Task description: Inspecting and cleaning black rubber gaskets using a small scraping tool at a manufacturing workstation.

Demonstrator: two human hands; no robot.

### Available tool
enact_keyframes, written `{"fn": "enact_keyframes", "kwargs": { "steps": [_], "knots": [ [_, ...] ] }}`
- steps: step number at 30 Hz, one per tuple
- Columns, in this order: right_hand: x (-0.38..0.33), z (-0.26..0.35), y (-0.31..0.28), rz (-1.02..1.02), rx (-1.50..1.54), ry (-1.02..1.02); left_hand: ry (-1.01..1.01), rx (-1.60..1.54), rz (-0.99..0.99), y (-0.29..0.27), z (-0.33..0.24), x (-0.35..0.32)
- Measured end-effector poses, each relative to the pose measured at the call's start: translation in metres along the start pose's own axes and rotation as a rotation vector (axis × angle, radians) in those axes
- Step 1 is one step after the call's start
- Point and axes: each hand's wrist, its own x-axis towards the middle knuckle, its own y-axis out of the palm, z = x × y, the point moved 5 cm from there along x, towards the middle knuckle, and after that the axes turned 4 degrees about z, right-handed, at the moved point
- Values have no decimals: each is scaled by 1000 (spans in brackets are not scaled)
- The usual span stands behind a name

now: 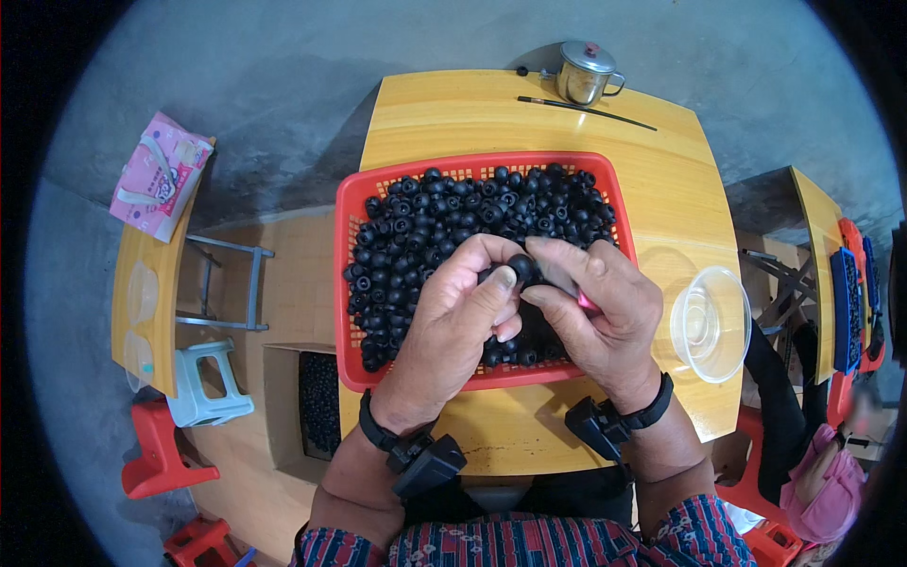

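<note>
My left hand (461, 317) is closed, pinching a small black hollow round part (521, 267) between thumb and fingers. My right hand (609, 307) meets it from the other side, its thumb and finger at the same part. A bit of a pink object (588, 301) shows in the right palm; the rest is hidden by the fingers, and its kind cannot be made out. Both hands are above a red plastic basket (344, 274) filled with many more such black round parts (406, 227), some with their holes facing up.
The basket stands on a yellow wooden table (406, 109). At the back are a lidded metal mug (584, 80) and a dark stick (586, 111). A clear plastic bowl (710, 326) is at right. A cardboard box (283, 406) of black parts sits at lower left. Another person (827, 487) sits at far right.
</note>
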Motion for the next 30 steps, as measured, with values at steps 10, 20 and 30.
{"fn": "enact_keyframes", "kwargs": {
  "steps": [10,20,30],
  "knots": [
    [-6,0,3,-48,-89,-103,-11,31,-8,-1,2,-1],
    [-10,0,5,-122,-159,-208,-27,27,26,-6,9,0],
    [-11,6,7,-55,-133,-236,34,-61,51,-6,7,1]
  ]
}}
